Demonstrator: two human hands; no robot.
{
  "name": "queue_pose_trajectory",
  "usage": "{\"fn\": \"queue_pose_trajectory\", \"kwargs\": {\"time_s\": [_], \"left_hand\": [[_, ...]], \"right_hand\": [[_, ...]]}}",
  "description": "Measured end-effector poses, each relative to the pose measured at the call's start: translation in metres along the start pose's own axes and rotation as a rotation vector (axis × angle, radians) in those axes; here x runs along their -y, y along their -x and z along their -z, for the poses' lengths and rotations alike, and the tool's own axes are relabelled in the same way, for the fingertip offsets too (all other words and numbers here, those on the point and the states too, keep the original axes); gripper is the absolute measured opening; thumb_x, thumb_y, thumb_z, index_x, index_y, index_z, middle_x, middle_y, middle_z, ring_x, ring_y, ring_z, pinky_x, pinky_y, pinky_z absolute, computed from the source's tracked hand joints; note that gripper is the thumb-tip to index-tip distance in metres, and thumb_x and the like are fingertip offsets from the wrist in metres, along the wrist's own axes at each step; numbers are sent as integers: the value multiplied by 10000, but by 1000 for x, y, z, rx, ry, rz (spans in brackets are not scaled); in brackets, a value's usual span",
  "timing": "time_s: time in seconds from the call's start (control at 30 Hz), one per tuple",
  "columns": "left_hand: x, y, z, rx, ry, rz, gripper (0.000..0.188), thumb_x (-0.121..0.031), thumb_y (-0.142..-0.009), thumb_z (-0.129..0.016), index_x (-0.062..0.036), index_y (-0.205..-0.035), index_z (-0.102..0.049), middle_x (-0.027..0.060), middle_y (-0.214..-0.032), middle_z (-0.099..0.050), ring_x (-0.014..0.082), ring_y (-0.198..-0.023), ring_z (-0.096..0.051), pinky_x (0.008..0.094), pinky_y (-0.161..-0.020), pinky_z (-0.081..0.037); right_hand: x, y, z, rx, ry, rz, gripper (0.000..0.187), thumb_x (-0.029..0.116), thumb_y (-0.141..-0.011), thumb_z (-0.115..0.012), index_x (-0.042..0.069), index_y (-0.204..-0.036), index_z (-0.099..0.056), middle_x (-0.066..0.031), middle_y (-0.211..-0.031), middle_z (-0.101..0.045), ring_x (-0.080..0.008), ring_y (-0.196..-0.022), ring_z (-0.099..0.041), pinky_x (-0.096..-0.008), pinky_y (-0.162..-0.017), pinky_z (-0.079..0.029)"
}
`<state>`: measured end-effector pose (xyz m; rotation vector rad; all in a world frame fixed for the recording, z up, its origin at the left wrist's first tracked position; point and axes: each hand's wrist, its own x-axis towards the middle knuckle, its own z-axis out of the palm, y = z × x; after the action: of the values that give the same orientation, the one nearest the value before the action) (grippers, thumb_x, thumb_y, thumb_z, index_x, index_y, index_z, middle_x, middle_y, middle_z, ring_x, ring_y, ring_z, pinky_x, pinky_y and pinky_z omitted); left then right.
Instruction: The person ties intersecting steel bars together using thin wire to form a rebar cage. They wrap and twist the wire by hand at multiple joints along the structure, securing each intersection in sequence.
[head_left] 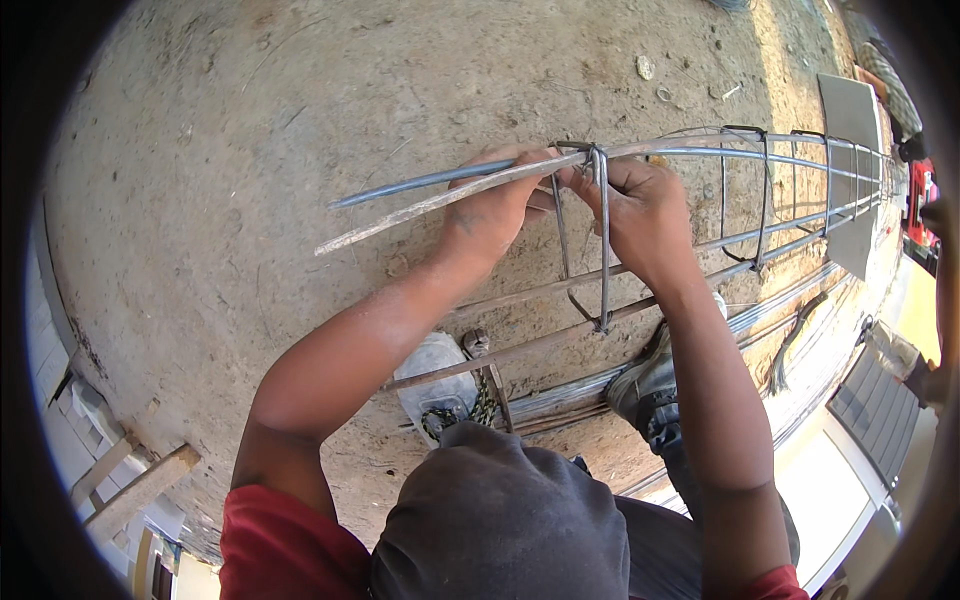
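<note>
A long steel rebar cage runs from in front of me toward the right, its long bars held by square bent stirrups. My left hand [492, 207] is closed around the upper bars, next to the corner of the nearest stirrup [605, 250]. Past that hand stick out the free ends of a greyish bar [400, 215] and a bluish bar [400, 187]. On the other side of the same corner, my right hand [645, 215] has its fingers pinched together by the stirrup. What lies between those fingertips is too small and hidden to make out.
Below the cage lie a pale container [432, 375] with patterned cord and a rusty metal tool [490, 368]. Loose bars [780, 300] and a dark wire bundle [797, 340] are at the right. A grey board [850, 170] stands by the cage's far end. Wooden pieces [145, 488] lie lower left.
</note>
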<state>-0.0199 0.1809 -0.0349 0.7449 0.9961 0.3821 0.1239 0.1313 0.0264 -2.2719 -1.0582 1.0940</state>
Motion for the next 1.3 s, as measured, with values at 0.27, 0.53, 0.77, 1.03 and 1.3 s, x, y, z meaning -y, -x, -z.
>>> {"fn": "queue_pose_trajectory", "kwargs": {"time_s": [0.27,0.53,0.77,1.03,1.3], "left_hand": [[-11,58,19,169,-1037,-561,168,-215,-819,-737,-80,-912,-701,91,-866,-689,240,-701,-666,319,-602,-525],[-71,37,18,-205,-890,-1192,183,-133,-771,-745,-100,-946,-699,45,-826,-686,199,-711,-659,318,-624,-520],[-89,-26,43,280,-1126,-720,259,-135,-733,-758,-70,-976,-698,66,-865,-697,190,-783,-676,297,-715,-528],[-77,-62,41,511,-1311,-1167,260,-177,-767,-705,-94,-1007,-652,65,-791,-641,240,-721,-653,354,-618,-518],[-65,-61,43,509,-1278,-1313,249,-274,-825,-685,-130,-1022,-635,37,-818,-648,208,-715,-655,325,-598,-533]], "right_hand": [[0,-2,2,5,37,-99,372,332,-831,-764,-32,-797,-699,-57,-588,-549,-94,-529,-470,-295,-504,-392],[0,5,5,11,68,31,242,245,-875,-684,52,-1010,-740,-66,-545,-528,-117,-506,-428,-308,-511,-388],[-3,7,7,202,190,-99,338,326,-890,-660,45,-1072,-701,-65,-581,-540,-138,-559,-468,-330,-564,-415],[-10,6,11,199,-80,-26,328,284,-955,-572,-7,-834,-664,-27,-580,-500,-106,-576,-467,-314,-551,-398],[-26,1,16,315,-242,-6,348,277,-959,-544,0,-788,-666,-31,-697,-588,-126,-688,-521,-294,-657,-413]]}}
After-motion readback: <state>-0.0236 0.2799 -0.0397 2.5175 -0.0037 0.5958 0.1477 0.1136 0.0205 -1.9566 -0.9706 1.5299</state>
